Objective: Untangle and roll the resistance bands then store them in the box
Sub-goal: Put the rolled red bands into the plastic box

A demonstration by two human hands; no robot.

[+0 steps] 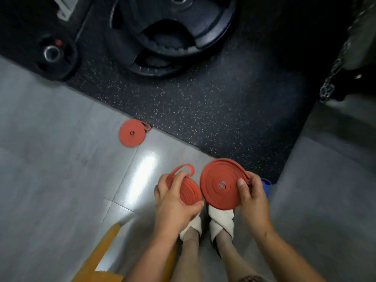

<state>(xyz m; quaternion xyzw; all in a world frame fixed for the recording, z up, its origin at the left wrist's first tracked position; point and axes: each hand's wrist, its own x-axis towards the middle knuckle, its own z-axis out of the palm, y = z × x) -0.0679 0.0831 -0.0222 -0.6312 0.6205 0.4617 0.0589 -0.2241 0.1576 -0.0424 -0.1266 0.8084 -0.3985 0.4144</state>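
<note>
Left hand [173, 202] gripping small red coil [189, 190], right hand [252, 196] pinching larger coil [221, 184]

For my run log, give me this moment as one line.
left hand grips smaller rolled red band | right hand grips larger rolled red band | third rolled band on floor

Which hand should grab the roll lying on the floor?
Probably the left hand: the floor roll lies on its side, farther from the right hand. Both are full, though: the left holds the small roll, the right the big roll.
</note>
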